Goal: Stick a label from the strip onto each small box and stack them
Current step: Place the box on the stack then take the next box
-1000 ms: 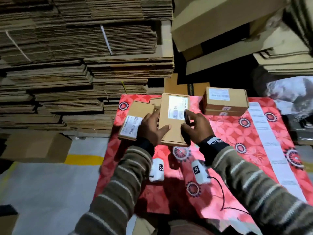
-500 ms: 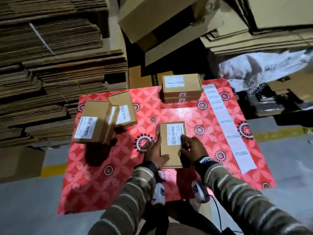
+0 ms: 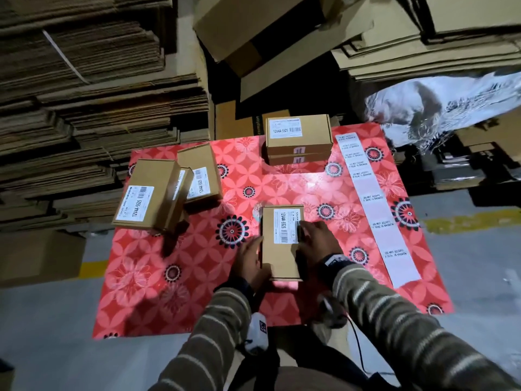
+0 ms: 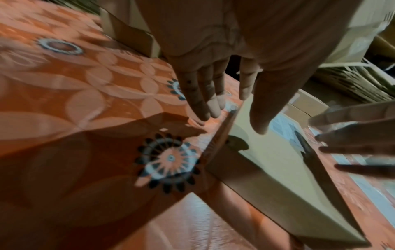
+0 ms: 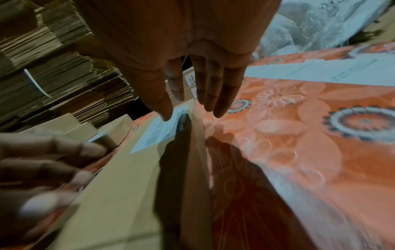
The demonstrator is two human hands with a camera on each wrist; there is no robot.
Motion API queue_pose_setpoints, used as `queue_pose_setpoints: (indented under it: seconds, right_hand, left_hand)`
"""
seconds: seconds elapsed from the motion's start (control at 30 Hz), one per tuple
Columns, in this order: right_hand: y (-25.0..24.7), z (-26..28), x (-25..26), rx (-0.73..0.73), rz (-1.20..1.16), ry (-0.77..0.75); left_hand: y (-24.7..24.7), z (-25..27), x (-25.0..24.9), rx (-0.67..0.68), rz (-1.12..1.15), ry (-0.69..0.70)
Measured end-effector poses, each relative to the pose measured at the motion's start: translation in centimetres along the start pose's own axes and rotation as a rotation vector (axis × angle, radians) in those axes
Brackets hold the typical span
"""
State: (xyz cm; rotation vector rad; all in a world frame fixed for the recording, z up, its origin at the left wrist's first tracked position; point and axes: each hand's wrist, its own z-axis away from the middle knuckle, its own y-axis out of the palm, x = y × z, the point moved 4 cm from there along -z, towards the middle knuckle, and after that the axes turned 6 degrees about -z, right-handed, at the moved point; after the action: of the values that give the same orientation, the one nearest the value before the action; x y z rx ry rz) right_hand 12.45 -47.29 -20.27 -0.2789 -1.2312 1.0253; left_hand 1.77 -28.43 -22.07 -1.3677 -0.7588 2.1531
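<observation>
A small flat brown cardboard box [image 3: 282,244] with a white printed label on its top lies flat on the red flower-patterned surface [image 3: 197,277], near the front edge and about midway across. The left hand [image 3: 249,261] rests against the box's left side with its fingers [image 4: 205,94] straight and close together, tips down at the surface, and the thumb lying over the box top. The right hand [image 3: 317,241] lies at the box's right side, fingers [image 5: 213,91] straight and relaxed, the thumb tip touching the white label; neither hand curls round the box.

At the back of the surface stand two stacked brown cardboard boxes [image 3: 298,139], the upper one with a white label on top and small labels on the front faces. At the left lies a loose group of three brown cardboard boxes [image 3: 169,193], leaning on one another, each with a white label. Along the right side runs a long white strip of printed seal labels [image 3: 375,204], lying flat and well apart from the hands.

Behind and to the left rise tall piles of flattened corrugated cardboard [image 3: 84,94], and crumpled clear plastic sheeting [image 3: 439,105] lies at the far right
</observation>
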Motion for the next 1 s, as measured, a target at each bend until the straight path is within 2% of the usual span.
queue_pose_setpoints:
  seconds: [0.17,0.3,0.43,0.53,0.77,1.0]
  right_hand:
    - [-2.4,-3.0,2.5,-0.041,0.102,-0.180]
    - [-1.8,-4.8,3.7,0.069,0.215,-0.204]
    - [-0.5,-5.7,3.5,0.117,0.246,-0.207]
    - [-0.5,-5.1,3.6,0.123,0.276,-0.216]
    - [-1.3,-3.9,1.2,-0.008,0.317,-0.166]
    - [-2.0,-1.4,-2.0,-0.086,0.264,-0.075]
  left_hand:
    - [-0.8,2.5,1.0,-0.078,-0.052,-0.068]
    - [0.5,4.1,1.7,0.021,0.028,-0.143]
    - [1.4,4.3,1.0,0.041,0.050,-0.093]
    - [1.1,4.0,0.7,0.008,0.000,-0.095]
    - [-0.4,2.6,0.4,-0.038,-0.073,-0.171]
    - [-0.8,-0.8,-0.8,-0.076,-0.070,-0.176]
